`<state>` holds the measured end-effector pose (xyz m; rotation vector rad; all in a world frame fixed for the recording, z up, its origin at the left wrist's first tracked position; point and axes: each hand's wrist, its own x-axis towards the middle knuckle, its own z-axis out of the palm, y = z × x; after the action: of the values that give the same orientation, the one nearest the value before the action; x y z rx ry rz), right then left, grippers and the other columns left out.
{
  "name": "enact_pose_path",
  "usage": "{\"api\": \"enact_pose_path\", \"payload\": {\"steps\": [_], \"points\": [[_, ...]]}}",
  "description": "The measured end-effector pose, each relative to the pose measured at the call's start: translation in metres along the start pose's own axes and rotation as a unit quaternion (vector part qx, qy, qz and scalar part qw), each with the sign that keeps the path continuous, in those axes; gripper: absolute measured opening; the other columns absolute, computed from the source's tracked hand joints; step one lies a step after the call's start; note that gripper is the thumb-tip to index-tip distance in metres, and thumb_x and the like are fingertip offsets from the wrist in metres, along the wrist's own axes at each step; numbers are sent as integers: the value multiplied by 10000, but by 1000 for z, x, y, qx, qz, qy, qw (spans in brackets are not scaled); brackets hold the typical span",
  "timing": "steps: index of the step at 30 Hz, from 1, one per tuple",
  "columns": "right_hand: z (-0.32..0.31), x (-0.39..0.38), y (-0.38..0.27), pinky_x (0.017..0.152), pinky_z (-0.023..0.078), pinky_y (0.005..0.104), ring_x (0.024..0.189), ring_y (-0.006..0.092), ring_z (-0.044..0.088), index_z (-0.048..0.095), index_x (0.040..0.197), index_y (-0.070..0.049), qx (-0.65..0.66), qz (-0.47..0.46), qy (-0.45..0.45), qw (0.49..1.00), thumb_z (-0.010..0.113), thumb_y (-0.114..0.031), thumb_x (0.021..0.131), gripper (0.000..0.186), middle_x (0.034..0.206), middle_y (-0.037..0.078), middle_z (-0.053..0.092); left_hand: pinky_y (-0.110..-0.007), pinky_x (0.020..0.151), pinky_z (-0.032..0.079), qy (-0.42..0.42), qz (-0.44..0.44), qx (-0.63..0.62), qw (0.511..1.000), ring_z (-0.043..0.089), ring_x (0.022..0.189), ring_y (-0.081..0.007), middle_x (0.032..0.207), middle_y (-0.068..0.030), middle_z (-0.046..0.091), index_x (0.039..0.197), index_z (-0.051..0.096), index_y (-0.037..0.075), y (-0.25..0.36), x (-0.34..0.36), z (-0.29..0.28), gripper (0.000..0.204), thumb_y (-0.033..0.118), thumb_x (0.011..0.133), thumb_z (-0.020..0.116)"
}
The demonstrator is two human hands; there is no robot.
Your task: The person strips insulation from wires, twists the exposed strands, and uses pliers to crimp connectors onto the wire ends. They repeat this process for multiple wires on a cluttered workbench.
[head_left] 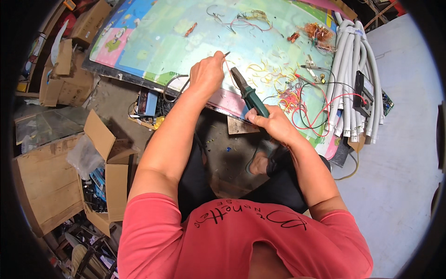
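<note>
My left hand (207, 73) is closed over the table's near edge, gripping a dark cable (170, 88) that loops down beside the wrist. A short dark tip pokes out past the fingers. From that hand a thin reddish wire (227, 69) runs down toward the pliers. My right hand (274, 123) is wrapped round green-handled pliers (253, 98), their metal jaws pointing up and left. The jaws lie close to the wire; whether they grip it I cannot tell. Yellow wire scraps (267, 73) lie just beyond the pliers.
Copper wire (319, 33) is heaped at the far right. A meter (364, 93) with red and black leads sits by bundled white tubes (355, 69). Several red and yellow wire bits (290, 100) lie near my right hand. An open cardboard box (116, 186) stands at lower left.
</note>
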<state>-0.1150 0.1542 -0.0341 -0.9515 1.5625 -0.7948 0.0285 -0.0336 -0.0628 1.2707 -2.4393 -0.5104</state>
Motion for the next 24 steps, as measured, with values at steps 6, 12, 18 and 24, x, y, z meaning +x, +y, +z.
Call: {"api": "enact_pose_path", "payload": {"steps": [6, 12, 18, 24], "points": [[-1, 2, -16, 617, 428, 294, 645, 119, 520, 660, 858, -12, -19, -16, 26, 999, 655, -231, 859, 219, 687, 6, 576, -521, 659, 473, 1, 37, 7, 999, 613, 771, -452, 819, -228, 642, 972, 539, 46, 10, -8, 5, 158, 190, 955, 475], [-3, 5, -15, 645, 434, 304, 669, 128, 522, 655, 858, -6, 11, 21, 13, 1000, 660, -231, 857, 225, 697, 24, 581, -523, 664, 471, -3, 40, 7, 999, 610, 777, -452, 827, -226, 637, 979, 535, 44, 8, -11, 5, 153, 183, 955, 475], [-3, 4, -18, 661, 438, 320, 686, 147, 528, 650, 860, 5, -60, 10, 50, 997, 666, -234, 850, 239, 708, 36, 590, -522, 667, 469, -2, 29, -5, 1000, 610, 786, -448, 830, -222, 642, 983, 533, 46, 5, -10, 0, 164, 202, 954, 487], [0, 6, -17, 666, 437, 335, 692, 156, 531, 649, 850, 7, -62, -13, 40, 997, 666, -248, 842, 256, 709, 52, 590, -519, 667, 468, -14, 39, 3, 999, 610, 788, -443, 832, -220, 642, 984, 536, 54, 4, -10, 2, 174, 217, 958, 482]]}}
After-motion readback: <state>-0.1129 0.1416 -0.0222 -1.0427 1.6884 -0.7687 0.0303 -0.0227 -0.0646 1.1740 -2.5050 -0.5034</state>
